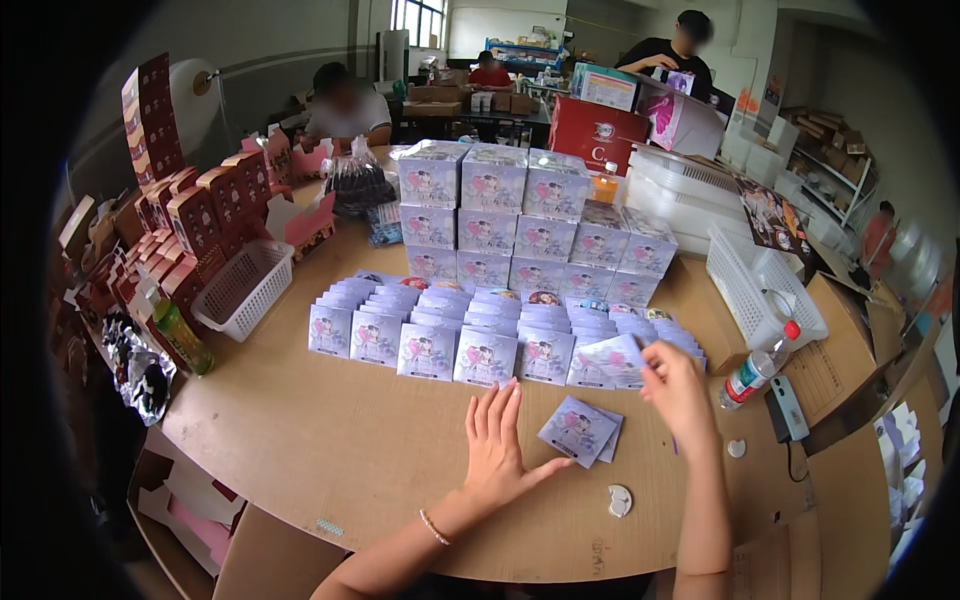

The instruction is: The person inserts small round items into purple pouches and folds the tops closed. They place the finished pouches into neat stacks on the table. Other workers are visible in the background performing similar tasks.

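My left hand [497, 440] is held above the table with its fingers stretched out and thumb spread, holding nothing. Its fingertips come near the front row of pale purple square packets [487, 355], which stand in several leaning stacks. At the right of that row, my right hand [680, 390] is closed on the edge of a purple square packet [615, 360], tilted and slightly blurred. Between my hands, two more packets lie overlapped, the upper packet [576, 430] printed with a pink heart and figures. A round silvery-white disc [620, 500] rests nearer me.
Purple boxes [490, 180] are piled behind the packets. White plastic baskets [245, 290] sit at the left and right. A red-capped bottle [760, 365], a green bottle [182, 335] and a power strip [787, 408] flank the work area. Other people are across the room.
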Tool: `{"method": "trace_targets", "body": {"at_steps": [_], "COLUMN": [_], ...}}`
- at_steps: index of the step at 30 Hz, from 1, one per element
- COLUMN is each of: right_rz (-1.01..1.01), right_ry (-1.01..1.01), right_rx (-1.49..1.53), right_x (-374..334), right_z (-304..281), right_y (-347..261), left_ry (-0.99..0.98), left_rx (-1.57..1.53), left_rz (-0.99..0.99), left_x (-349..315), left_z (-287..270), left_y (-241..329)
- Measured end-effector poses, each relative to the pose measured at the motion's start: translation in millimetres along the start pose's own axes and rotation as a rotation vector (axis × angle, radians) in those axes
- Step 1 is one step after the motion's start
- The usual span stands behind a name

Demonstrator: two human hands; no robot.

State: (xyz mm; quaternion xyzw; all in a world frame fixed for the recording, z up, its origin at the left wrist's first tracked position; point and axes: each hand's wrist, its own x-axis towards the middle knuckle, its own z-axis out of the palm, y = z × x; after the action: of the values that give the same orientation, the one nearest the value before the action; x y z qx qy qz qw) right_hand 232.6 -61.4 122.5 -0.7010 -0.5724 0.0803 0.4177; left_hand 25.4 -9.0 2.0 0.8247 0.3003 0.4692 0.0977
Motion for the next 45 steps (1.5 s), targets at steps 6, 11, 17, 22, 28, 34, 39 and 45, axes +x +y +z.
{"method": "trace_targets", "body": {"at_steps": [6, 11, 17, 22, 28, 34, 39, 45], "right_rz": [0.091, -0.033, -0.046, -0.050, -0.107, -0.126, -0.099, 0.110], "right_ry": [-0.328, -0.258, -0.225, -0.247, -0.284, -0.436, -0.370, -0.265], "right_rx": [-0.122, -0.376, -0.532, -0.505, -0.248, -0.519, -0.263, 0.277], "right_x": [46.6, 49.5, 41.9, 41.8, 13.5, -22.5, -28.9, -72.2], "right_z": [-20.7, 9.4, 16.4, 11.1, 29.6, 66.5, 67.9, 62.3], "right_y": [120.2, 154.6, 146.8, 149.4, 110.0, 64.0, 56.4, 27.8], "left_ry": [-0.188, -0.263, -0.309, -0.333, -0.365, -0.395, -0.405, -0.430], "left_rx": [0.091, 0.121, 0.141, 0.144, 0.106, 0.090, -0.201, -0.781], "left_rz": [0.020, 0.001, 0.009, 0.026, -0.001, -0.046, -0.300, -0.418], "left_x": [-0.4, -5.9, -8.8, -10.6, -15.1, -15.5, -9.5, 14.9], "left_z": [10.4, 16.4, 19.3, 21.9, 26.6, 35.3, 31.8, -3.4], "left_y": [-0.4, -7.1, -8.4, -9.1, -15.1, -13.5, -17.1, -7.8]}}
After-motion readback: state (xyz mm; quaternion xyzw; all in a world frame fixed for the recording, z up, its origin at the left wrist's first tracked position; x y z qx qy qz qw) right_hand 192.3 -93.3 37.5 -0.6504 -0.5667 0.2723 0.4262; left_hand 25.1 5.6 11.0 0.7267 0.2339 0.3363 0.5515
